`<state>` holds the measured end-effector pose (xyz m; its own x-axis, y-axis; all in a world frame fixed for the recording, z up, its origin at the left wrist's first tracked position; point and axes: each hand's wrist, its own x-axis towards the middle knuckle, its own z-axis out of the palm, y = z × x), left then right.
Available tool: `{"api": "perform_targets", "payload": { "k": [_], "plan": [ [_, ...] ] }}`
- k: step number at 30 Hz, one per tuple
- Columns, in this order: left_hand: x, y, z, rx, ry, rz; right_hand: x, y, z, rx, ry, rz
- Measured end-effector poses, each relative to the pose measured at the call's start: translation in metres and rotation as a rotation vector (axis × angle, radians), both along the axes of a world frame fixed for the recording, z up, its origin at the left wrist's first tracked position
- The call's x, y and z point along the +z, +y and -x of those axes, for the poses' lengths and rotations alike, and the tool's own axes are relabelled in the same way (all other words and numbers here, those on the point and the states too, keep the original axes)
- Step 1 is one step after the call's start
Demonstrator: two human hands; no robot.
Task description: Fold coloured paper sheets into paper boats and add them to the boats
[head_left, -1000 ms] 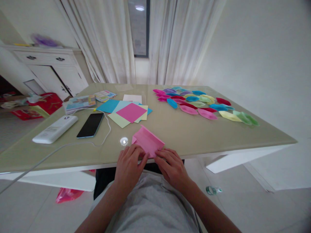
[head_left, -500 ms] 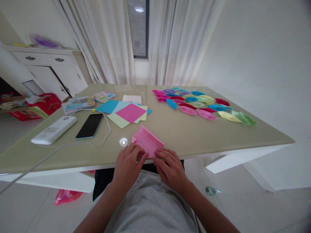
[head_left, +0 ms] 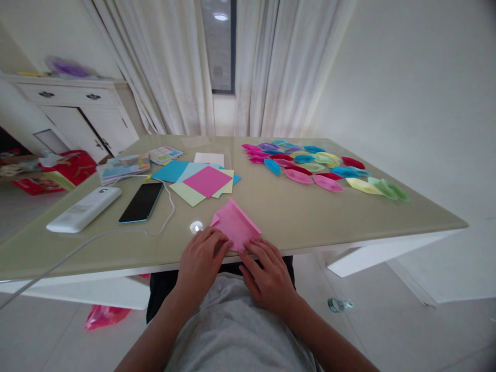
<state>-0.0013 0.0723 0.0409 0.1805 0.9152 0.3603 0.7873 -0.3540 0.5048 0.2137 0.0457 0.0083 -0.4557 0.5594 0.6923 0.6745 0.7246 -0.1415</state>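
Note:
A pink sheet of paper [head_left: 237,222] lies at the table's near edge, its right side folded over and a small fold at its left corner. My left hand [head_left: 203,256] is closed at the lower left edge of the paper, thumb and fingertips pinched together there. My right hand [head_left: 267,271] has its fingertips on the lower right edge, the thumb tucked below. The fingers hide parts of the paper's near edge. Just beyond the sheet lies a stack of loose colored papers, a magenta square [head_left: 207,181] on top.
Several folded paper petals [head_left: 298,176] in many colors are spread at the table's back right. To the left are a black phone [head_left: 141,202], a white power bank [head_left: 83,209], a white cable [head_left: 116,231] and booklets [head_left: 124,168]. A plastic bottle [head_left: 336,305] lies on the floor.
My left hand has shifted slightly left, and the fingertips of both hands have moved a little apart along the pink paper's near edge. The paper stays almost in place.

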Motion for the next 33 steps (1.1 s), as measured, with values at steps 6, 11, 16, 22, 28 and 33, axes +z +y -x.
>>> {"api": "perform_targets", "payload": {
  "k": [6,11,16,22,28,33],
  "plan": [
    [0.005,0.017,0.009,-0.048,0.0,0.01,0.008,-0.01,0.021,-0.088,-0.02,0.069],
    [0.008,0.024,0.013,-0.084,-0.023,0.028,0.008,-0.009,0.03,-0.116,-0.017,0.101],
    [0.009,0.023,0.013,-0.092,-0.042,0.032,0.005,-0.009,0.033,-0.134,-0.014,0.103],
    [0.01,0.023,0.012,-0.076,-0.052,0.049,0.002,-0.01,0.034,-0.139,0.019,0.087],
    [0.009,0.024,0.012,-0.064,-0.054,0.06,0.002,-0.011,0.032,-0.112,0.105,0.066],
    [0.008,0.024,0.012,-0.065,-0.061,0.062,0.002,-0.01,0.033,-0.109,0.14,0.079]
  ]
}}
